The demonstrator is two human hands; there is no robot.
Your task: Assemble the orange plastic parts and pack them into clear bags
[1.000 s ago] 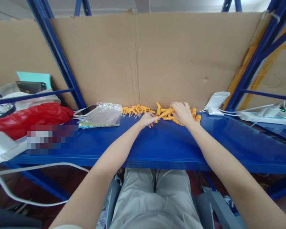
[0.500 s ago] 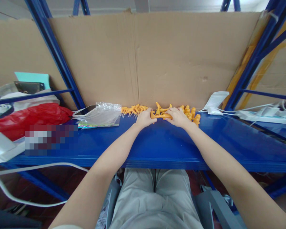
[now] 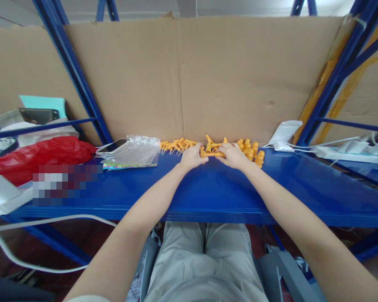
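Your left hand [image 3: 191, 157] is partly closed, thumb and fingers pinching the left end of the orange piece [image 3: 212, 154]. Your right hand [image 3: 233, 154] is half curled, fingers on its right end. Orange piece sits between the two, near the cardboard panel [image 3: 239, 79]; can't tell if it's lifted or resting on the blue shelf [image 3: 220, 193], nor if it's one part or two.

Relative to the orange piece: loose orange parts [image 3: 209, 142] just behind it; a row of orange pieces with metal fittings [image 3: 175, 145] left, past your left hand; more knobbly orange pieces [image 3: 253, 153] right, just beyond your right hand.

Further left of it: clear plastic bag [image 3: 132, 153] with a multicolored strip along the bottom, then red bag [image 3: 44, 153]. White bag [image 3: 1, 145] far left has dark print, too small to read. Pixelated patch left of it: contents unreadable.

Well right of it: white packet [image 3: 285, 136] against the panel, markings can't be made out; then white power strip [image 3: 349, 154] with cables.
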